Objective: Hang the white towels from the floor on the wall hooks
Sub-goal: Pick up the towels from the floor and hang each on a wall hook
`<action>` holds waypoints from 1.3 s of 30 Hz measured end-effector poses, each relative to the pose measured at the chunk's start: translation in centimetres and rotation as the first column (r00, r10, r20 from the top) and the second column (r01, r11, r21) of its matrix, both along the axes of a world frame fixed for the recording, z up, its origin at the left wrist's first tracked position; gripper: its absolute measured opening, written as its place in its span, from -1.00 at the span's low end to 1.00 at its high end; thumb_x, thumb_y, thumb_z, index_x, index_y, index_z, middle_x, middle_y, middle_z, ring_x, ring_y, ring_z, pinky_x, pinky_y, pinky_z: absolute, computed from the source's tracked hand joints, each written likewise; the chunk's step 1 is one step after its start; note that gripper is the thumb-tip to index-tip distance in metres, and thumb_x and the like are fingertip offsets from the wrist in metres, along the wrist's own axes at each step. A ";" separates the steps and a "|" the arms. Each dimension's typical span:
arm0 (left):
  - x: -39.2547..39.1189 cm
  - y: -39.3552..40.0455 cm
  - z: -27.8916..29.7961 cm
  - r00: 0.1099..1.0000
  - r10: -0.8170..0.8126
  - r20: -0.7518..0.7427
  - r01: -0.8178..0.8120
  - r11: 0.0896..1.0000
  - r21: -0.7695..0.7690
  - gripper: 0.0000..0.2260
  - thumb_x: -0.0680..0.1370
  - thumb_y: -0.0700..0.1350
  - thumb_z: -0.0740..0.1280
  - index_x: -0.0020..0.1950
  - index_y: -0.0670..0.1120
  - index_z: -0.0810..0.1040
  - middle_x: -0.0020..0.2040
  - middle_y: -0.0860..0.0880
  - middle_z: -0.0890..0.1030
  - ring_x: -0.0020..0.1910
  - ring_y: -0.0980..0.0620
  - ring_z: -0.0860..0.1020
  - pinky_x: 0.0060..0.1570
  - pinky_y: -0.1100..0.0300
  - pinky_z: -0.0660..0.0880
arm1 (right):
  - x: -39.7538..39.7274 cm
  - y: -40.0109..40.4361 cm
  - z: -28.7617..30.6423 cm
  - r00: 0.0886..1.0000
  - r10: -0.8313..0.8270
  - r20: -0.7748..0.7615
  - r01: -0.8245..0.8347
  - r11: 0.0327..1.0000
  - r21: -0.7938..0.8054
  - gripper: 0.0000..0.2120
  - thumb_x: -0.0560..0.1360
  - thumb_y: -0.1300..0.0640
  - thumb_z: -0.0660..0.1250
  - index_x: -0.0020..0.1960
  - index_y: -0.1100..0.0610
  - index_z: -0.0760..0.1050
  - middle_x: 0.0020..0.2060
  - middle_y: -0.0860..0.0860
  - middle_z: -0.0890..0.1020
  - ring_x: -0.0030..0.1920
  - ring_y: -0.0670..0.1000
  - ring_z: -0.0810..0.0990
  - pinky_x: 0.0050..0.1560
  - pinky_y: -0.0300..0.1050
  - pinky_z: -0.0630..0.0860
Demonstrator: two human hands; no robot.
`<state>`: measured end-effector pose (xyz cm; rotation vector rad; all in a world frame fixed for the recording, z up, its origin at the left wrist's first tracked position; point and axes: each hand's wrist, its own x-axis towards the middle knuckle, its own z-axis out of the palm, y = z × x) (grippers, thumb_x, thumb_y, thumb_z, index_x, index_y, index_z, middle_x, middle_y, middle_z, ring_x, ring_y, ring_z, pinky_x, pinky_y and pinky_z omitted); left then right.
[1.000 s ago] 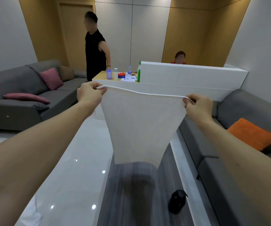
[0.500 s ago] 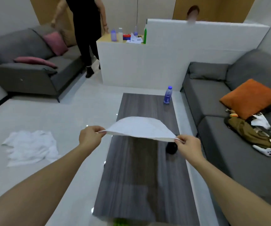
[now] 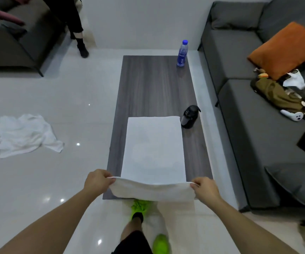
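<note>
A: Where's the white towel [image 3: 153, 149] right now?

B: Spread flat along the near half of the dark wood coffee table [image 3: 155, 85], with its near edge lifted off and drooping over the table's end. The left hand [image 3: 97, 180] pinches 1 near corner, fingers curled over the hem; the right hand [image 3: 205, 187] does the same at the other corner. Both are closed on cloth, nothing else.

A: How will it handle?

B: Soft and limp, I'd judge. The held edge sags between the hands, so it has no stiffness and looks light. It shouldn't slip from a pinch, and it isn't fragile. The corners or the hem are the sensible places to hold; grabbing the middle would bunch it.

A: More to hang?

B: A second pile of white towels [image 3: 22, 134] lies crumpled on the glossy floor, well to the left of the table. No wall hooks are in sight in this view.

A: Anything near the towel?

B: A black jug [image 3: 190, 117] stands just beside its far right corner; I can't tell if they touch. A blue bottle [image 3: 182, 53] stands at the table's far end, well apart. Grey sofas flank the table, with an orange cushion [image 3: 287, 50] on the right one.
</note>
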<state>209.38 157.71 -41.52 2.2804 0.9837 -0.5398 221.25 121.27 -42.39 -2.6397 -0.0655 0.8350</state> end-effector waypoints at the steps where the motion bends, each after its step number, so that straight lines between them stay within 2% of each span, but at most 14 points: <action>1: 0.5 0.2 -0.2 1.000 -0.011 -0.011 0.011 1.000 0.003 -0.87 0.50 0.00 0.44 -0.26 0.10 0.64 -0.27 0.03 0.65 -0.21 0.05 0.58 -0.33 0.24 0.38 | 0.4 0.1 -0.3 1.000 -0.007 -0.017 0.006 1.000 -0.010 -0.63 0.56 0.04 0.34 -0.42 -0.08 0.40 -0.37 -0.05 0.57 -0.25 0.01 0.55 -0.26 -0.19 0.36; 6: 5.8 2.0 -0.8 1.000 -0.018 -0.002 0.018 1.000 -0.009 -0.88 0.52 -0.01 0.41 -0.20 0.03 0.65 -0.28 -0.01 0.62 -0.19 -0.02 0.56 -0.27 0.21 0.37 | 5.0 2.6 -0.6 0.999 -0.027 -0.026 0.026 0.999 -0.035 -0.77 0.56 0.05 0.33 -0.28 -0.04 0.56 -0.30 -0.04 0.63 -0.25 -0.01 0.57 -0.31 -0.21 0.37; 9: 10.4 3.7 -0.6 0.998 -0.039 0.043 0.040 0.999 -0.023 -0.88 0.53 -0.03 0.38 -0.13 -0.02 0.68 -0.22 -0.03 0.64 -0.16 -0.03 0.57 -0.23 0.20 0.41 | 9.7 4.5 -0.2 0.998 -0.054 0.027 0.054 0.998 -0.014 -0.63 0.56 0.10 0.33 -0.42 -0.04 0.42 -0.42 -0.11 0.52 -0.36 -0.09 0.46 -0.44 -0.25 0.26; 11: 14.0 4.8 0.0 0.997 -0.031 0.076 0.033 0.999 -0.020 -0.86 0.53 -0.04 0.37 -0.19 0.00 0.67 -0.23 -0.04 0.65 -0.19 -0.03 0.58 -0.28 0.22 0.41 | 13.3 6.1 0.5 0.994 -0.089 0.061 0.090 0.996 -0.013 -0.60 0.57 0.11 0.32 -0.43 -0.02 0.38 -0.44 -0.10 0.47 -0.33 0.00 0.48 -0.44 -0.21 0.24; 14: 19.2 6.3 0.7 0.984 0.031 0.177 -0.034 0.999 0.019 -0.83 0.51 -0.07 0.32 -0.26 -0.03 0.63 -0.32 -0.03 0.61 -0.20 -0.10 0.58 -0.35 0.22 0.36 | 18.5 8.8 2.2 0.979 -0.169 0.110 0.163 0.985 0.063 -0.84 0.57 0.09 0.31 -0.15 0.03 0.62 -0.24 0.00 0.63 -0.04 0.15 0.60 -0.18 -0.14 0.41; 16: 21.9 7.3 0.7 0.969 0.080 0.235 -0.091 0.995 0.038 -0.85 0.53 -0.09 0.31 -0.01 -0.04 0.67 -0.13 -0.04 0.67 -0.04 -0.14 0.60 -0.17 0.17 0.46 | 21.2 10.2 2.7 0.954 -0.246 0.171 0.223 0.964 0.143 -0.80 0.57 0.09 0.32 0.13 0.07 0.64 0.01 0.06 0.69 0.12 0.16 0.60 0.06 -0.07 0.49; 18: 23.5 8.1 -0.1 0.964 0.128 0.235 -0.137 0.990 0.025 -0.69 0.55 -0.06 0.33 0.28 -0.06 0.58 0.10 -0.07 0.65 0.11 -0.15 0.58 0.07 0.10 0.49 | 22.6 11.2 2.7 0.928 -0.319 0.194 0.280 0.938 0.204 -0.75 0.55 0.09 0.31 0.21 0.08 0.60 0.09 0.05 0.68 0.16 0.15 0.59 0.15 -0.02 0.50; 20: 23.7 8.5 -1.4 0.971 0.163 0.177 -0.159 0.987 -0.035 -0.60 0.55 -0.04 0.35 0.37 -0.08 0.50 0.20 -0.10 0.61 0.15 -0.16 0.57 0.14 0.06 0.50 | 22.9 11.6 1.7 0.926 -0.345 0.151 0.312 0.927 0.206 -0.75 0.55 0.07 0.30 0.19 0.08 0.59 0.08 0.04 0.68 0.14 0.14 0.59 0.13 -0.02 0.51; 24: 21.1 8.2 -6.1 0.989 0.137 -0.049 -0.143 0.976 -0.163 -0.58 0.54 -0.02 0.38 0.37 -0.12 0.50 0.20 -0.15 0.60 0.12 -0.16 0.57 0.14 0.03 0.54 | 20.3 10.6 -3.5 0.944 -0.329 -0.033 0.330 0.944 0.022 -0.74 0.54 0.06 0.32 0.18 0.10 0.62 0.10 0.08 0.68 0.13 0.15 0.61 0.10 -0.07 0.52; 28: 16.8 7.1 -11.6 0.965 0.087 -0.248 -0.146 0.963 -0.228 -0.56 0.54 0.01 0.41 0.35 -0.14 0.50 0.24 -0.17 0.57 0.19 -0.17 0.54 0.20 0.00 0.51 | 16.1 8.9 -9.4 0.866 -0.402 -0.297 0.379 0.916 -0.134 -0.74 0.54 0.01 0.34 0.16 0.10 0.63 0.07 0.07 0.67 -0.04 0.08 0.58 -0.04 -0.16 0.46; 31: 14.2 6.3 -15.4 0.929 0.089 -0.359 -0.189 0.949 -0.252 -0.54 0.53 0.02 0.41 0.38 -0.13 0.47 0.28 -0.17 0.54 0.21 -0.17 0.52 0.20 0.00 0.51 | 13.2 8.2 -13.2 0.840 -0.401 -0.365 0.349 0.915 -0.202 -0.70 0.53 0.00 0.35 0.18 0.14 0.56 0.12 0.10 0.63 -0.02 0.08 0.56 -0.06 -0.16 0.41; 33: 12.9 5.9 -17.7 0.908 0.081 -0.412 -0.202 0.945 -0.258 -0.56 0.52 0.03 0.40 0.33 -0.14 0.48 0.23 -0.17 0.57 0.14 -0.16 0.54 0.16 -0.01 0.54 | 11.8 8.1 -15.3 0.801 -0.461 -0.382 0.423 0.887 -0.185 -0.63 0.51 0.05 0.38 0.26 0.19 0.50 0.17 0.12 0.62 0.02 0.09 0.57 -0.05 -0.17 0.41; 36: 11.1 4.9 -20.2 0.886 0.156 -0.437 -0.303 0.907 -0.291 -0.65 0.51 0.02 0.40 0.23 -0.10 0.52 0.12 -0.13 0.61 0.06 -0.12 0.58 0.09 -0.04 0.57 | 9.9 8.2 -17.5 0.704 -0.581 -0.409 0.607 0.791 -0.078 -0.49 0.51 0.15 0.41 0.41 0.20 0.39 0.25 0.12 0.57 0.12 0.11 0.60 0.11 -0.08 0.51; 39: 9.9 4.0 -21.6 0.880 0.264 -0.394 -0.409 0.844 -0.348 -0.85 0.55 0.00 0.38 0.04 -0.04 0.56 0.05 -0.09 0.62 -0.01 -0.08 0.60 0.12 -0.08 0.57 | 9.1 8.0 -18.6 0.557 -0.674 -0.485 0.776 0.630 0.016 -0.50 0.53 0.17 0.41 0.43 0.14 0.35 0.20 0.07 0.54 0.00 0.06 0.58 0.02 -0.02 0.58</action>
